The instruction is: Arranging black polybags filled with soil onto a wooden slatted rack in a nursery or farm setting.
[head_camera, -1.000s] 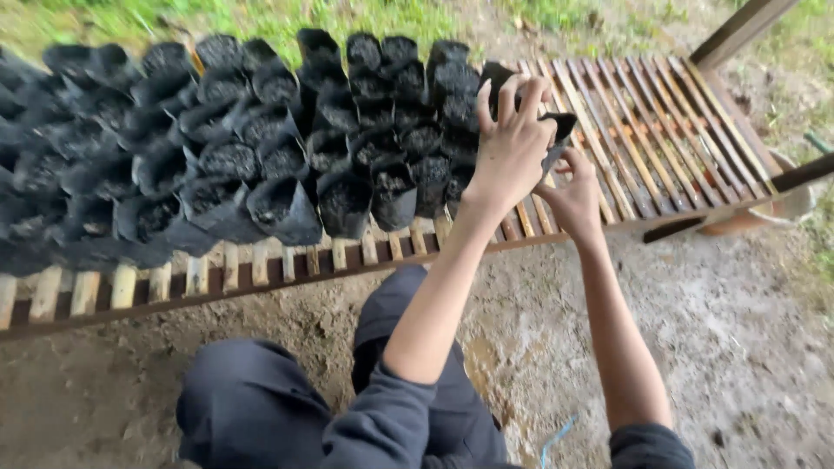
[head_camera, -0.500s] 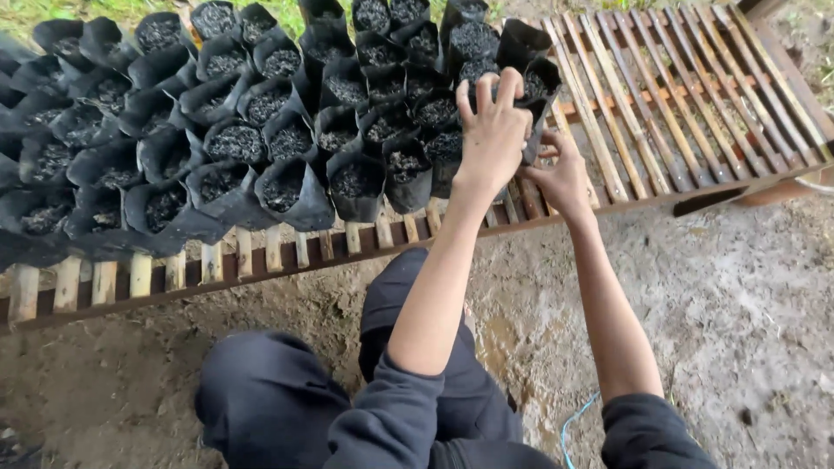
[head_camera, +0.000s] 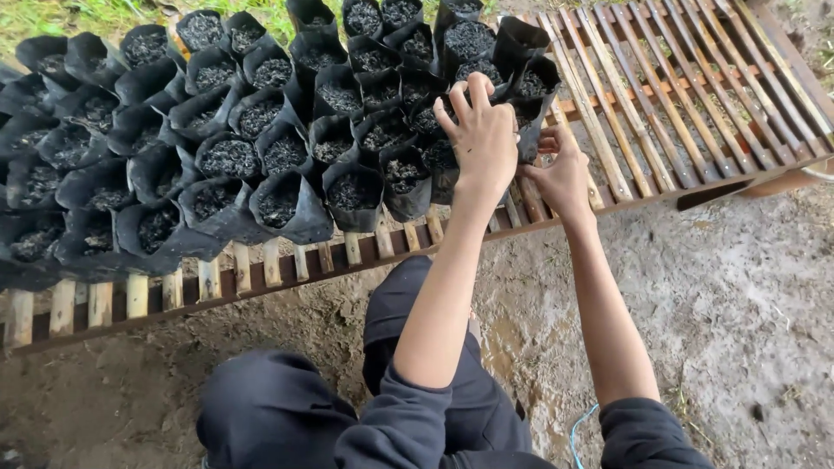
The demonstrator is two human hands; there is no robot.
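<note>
Hands at upper centre: my left hand [head_camera: 483, 139] spreads over a soil-filled black nursery bag [head_camera: 532, 91], my right hand [head_camera: 563, 174] cups its side; it could topple between the bamboo slat rack [head_camera: 660, 104] gaps.

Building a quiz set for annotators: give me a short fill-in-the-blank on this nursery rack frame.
1. The black grow bags are filled with dark ____.
2. The bags stand on a rack made of ____ slats.
3. Both the left hand and the right hand are at the ____ edge of the bag cluster.
4. The rack's right part holds ____ bags.

Missing words: soil; wooden; right; no
</note>
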